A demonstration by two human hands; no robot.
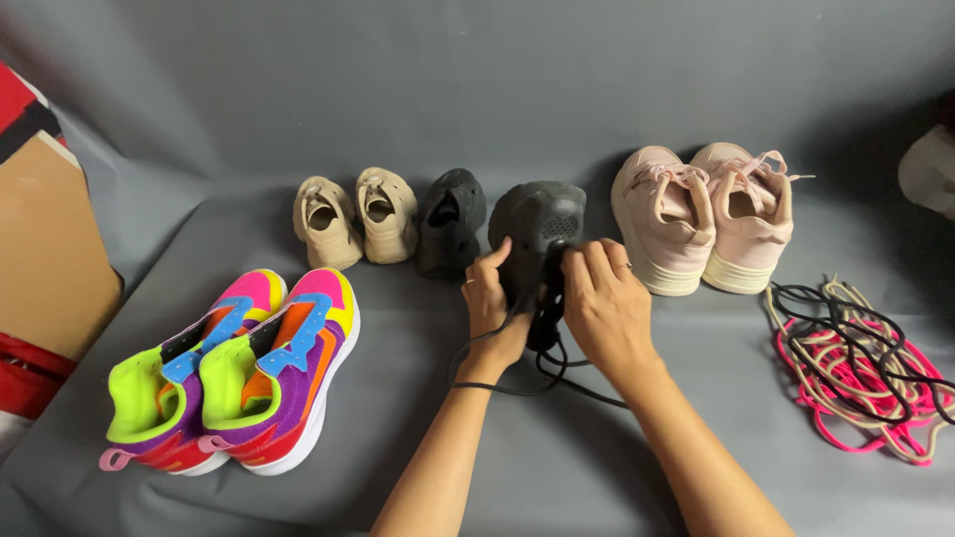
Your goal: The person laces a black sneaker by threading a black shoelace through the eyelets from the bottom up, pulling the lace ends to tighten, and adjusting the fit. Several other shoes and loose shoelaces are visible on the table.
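A black shoe (537, 224) stands on the grey cloth in the middle, its toe pointing away from me. My left hand (490, 303) grips its left side and tongue area. My right hand (604, 303) pinches at the shoe's lace holes, fingers closed on a black lace (517, 386) that trails down in loops toward me under my wrists. The matching black shoe (450, 221) sits just to the left, untouched.
A small beige pair (354, 217) stands left of the black shoes and a pink pair (704, 211) to the right. A bright multicoloured pair (239, 373) lies front left. Loose pink, beige and black laces (856, 370) are piled at right. A cardboard box (45, 249) stands far left.
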